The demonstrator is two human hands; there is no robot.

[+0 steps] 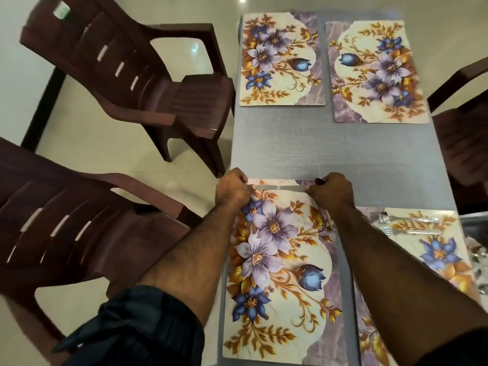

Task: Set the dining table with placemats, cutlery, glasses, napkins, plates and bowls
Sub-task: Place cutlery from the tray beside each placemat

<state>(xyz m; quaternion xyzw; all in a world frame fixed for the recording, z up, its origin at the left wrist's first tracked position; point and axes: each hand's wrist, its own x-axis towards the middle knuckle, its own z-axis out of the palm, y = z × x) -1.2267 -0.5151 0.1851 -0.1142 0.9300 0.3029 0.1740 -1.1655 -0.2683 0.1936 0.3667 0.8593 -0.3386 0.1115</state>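
Two bare forearms reach out over a flowered placemat (280, 265) lying on the grey counter (317, 149). At the mat's far edge both hands meet a table knife (280, 187) that lies crosswise along that edge. The left hand (232, 187) has its fingers curled round one end of the knife, and the right hand (330, 190) has its fingers curled over the other end, where a spoon's bowl (320, 180) also shows in its grip. Just right of this mat lies a second placemat (427, 260) carrying a spoon (408, 218) and a fork (412, 231), side by side near its far edge. Two more placemats sit bare at the far end of the counter, one on the left (281, 59) and one on the right (377, 72), close together. Two brown plastic chairs stand on the pale floor to the left, one near (66, 228) and one farther off (126, 75); another chair (464, 133) shows partly at the right edge.
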